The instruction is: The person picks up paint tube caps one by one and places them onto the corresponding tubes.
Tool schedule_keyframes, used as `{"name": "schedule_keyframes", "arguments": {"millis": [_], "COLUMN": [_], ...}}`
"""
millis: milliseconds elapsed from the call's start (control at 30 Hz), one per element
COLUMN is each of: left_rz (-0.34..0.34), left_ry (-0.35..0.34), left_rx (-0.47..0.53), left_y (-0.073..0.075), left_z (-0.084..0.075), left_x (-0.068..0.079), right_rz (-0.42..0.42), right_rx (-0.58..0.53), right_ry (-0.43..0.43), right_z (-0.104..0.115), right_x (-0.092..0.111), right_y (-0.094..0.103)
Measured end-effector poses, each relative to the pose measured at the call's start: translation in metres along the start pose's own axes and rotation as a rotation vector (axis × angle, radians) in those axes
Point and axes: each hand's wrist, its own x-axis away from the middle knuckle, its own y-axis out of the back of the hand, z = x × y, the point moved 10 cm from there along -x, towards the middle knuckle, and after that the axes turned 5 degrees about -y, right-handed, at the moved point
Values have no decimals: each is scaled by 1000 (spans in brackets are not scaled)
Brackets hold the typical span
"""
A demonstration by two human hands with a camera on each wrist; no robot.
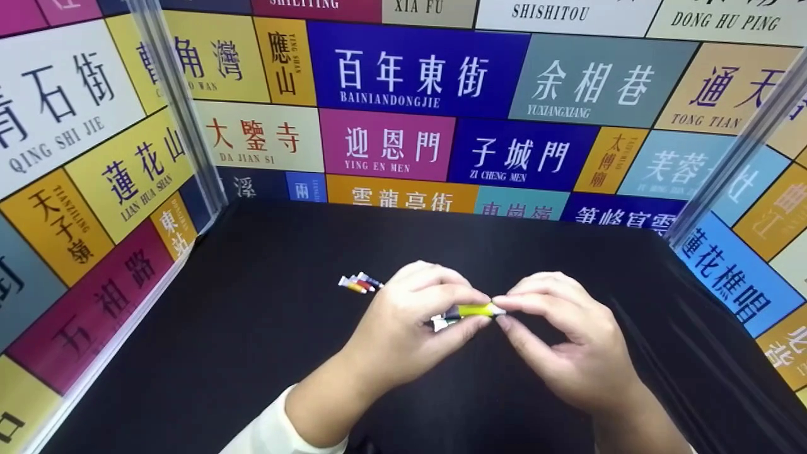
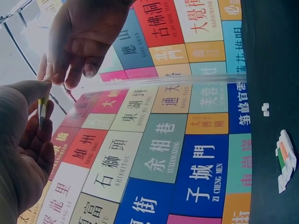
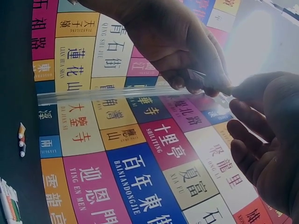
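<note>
In the head view, my left hand (image 1: 410,321) grips a small yellow-green paint tube (image 1: 474,310) between thumb and fingers. The thumb and index finger of my right hand (image 1: 567,340) pinch the tube's pale cap end. The left wrist view has the tube (image 2: 43,108) against the left hand's fingers, mostly covered. Several more tubes lie on the black cloth. Yellow, red and dark blue ones (image 1: 358,282) sit beyond my left hand. Other tubes with green and orange bands (image 2: 285,158) are mostly hidden behind the left hand in the head view.
Two small white pieces (image 2: 265,109) lie on the cloth to the right of the banded tubes. Black cloth (image 1: 265,302) covers the table. Panels with coloured street-name signs (image 1: 416,75) stand around its back and sides, with clear corner strips (image 1: 183,107).
</note>
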Motion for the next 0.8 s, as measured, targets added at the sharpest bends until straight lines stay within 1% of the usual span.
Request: {"name": "schedule_keyframes", "arguments": {"millis": [300,533,667,800], "left_rz": [4,2,4,4], "left_ry": [-20,-18,-8,6], "left_rx": [8,17,16,11], "left_y": [-1,-2,-2,-2], "left_z": [-3,-2,-1,1], "left_x": [-1,-1,0,1], "right_rz": [15,38,31,-6], "right_rx": [73,78,30,-16], "right_ry": [-94,-125,-102,-1], "right_z": [-11,-15,-12,1], "right_x": [6,8,6,1], "right_y": [0,-1,1,2]}}
